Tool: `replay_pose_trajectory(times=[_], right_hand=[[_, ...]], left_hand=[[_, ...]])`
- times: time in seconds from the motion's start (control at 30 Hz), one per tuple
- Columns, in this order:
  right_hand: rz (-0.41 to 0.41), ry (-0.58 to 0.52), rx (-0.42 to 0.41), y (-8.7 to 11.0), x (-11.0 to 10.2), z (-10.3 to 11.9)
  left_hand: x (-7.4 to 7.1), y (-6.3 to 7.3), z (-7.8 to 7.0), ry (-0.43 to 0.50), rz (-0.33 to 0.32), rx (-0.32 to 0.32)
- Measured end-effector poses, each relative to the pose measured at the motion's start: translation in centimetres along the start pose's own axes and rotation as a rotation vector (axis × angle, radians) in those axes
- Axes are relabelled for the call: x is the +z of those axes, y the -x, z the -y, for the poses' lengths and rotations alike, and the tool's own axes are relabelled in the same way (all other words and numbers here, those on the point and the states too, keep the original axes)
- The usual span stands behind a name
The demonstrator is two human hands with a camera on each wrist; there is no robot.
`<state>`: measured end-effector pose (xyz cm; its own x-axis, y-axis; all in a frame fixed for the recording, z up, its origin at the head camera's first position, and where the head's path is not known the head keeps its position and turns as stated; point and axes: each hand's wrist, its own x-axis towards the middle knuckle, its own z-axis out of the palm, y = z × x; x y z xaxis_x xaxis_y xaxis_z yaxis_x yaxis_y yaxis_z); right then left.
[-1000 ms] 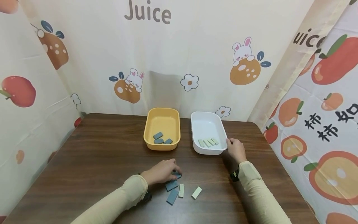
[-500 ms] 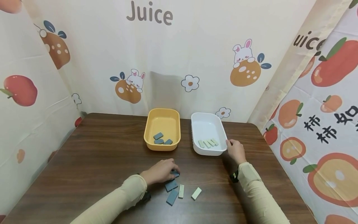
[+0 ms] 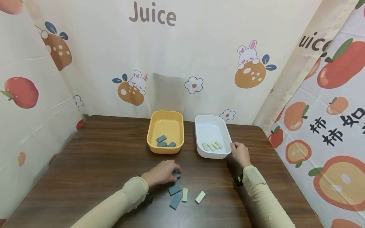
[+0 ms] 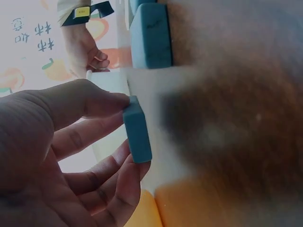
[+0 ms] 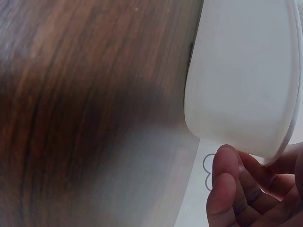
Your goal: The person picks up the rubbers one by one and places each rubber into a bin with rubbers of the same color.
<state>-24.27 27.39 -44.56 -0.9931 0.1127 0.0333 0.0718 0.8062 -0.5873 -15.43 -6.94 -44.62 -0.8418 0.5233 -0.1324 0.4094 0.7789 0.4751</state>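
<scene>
My left hand (image 3: 161, 173) pinches a small blue-grey block (image 4: 136, 130) with bevelled edges between thumb and fingertips, just above the table's middle. Two more blue-grey blocks, one nearer (image 3: 175, 201) and one farther (image 3: 175, 189), lie below that hand. Beside them are two pale green blocks, one upright in view (image 3: 184, 195) and one slanted (image 3: 200, 197). At the right, my right hand (image 3: 241, 154) grips the near right corner of a white plastic tray (image 5: 241, 71), thumb and fingers at its rim. Several pale green blocks (image 3: 211, 146) lie inside it.
A yellow tray (image 3: 165, 150) holding three blue-grey blocks (image 3: 162, 144) stands left of the white one, near the back edge of the brown wooden table (image 3: 94, 158). Printed curtains (image 3: 176, 47) hang behind and along both sides.
My left hand has shifted slightly left and away from me, with the blue-grey block between its fingers. The right hand stays at the white tray's corner.
</scene>
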Motion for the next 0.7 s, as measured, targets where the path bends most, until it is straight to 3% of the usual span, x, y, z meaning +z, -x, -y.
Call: replay_pose_trajectory(times=[0.23,0.7], right_hand=[[-0.006,-0.005,-0.008,0.0,0.0,0.1],[-0.009,-0.011,-0.006,0.1,0.1,-0.1]], left_hand=[[-0.4,-0.1,0.4,0.012,-0.094,0.038],[-1.9,0.1,0.7,0.065,-0.242,0.013]])
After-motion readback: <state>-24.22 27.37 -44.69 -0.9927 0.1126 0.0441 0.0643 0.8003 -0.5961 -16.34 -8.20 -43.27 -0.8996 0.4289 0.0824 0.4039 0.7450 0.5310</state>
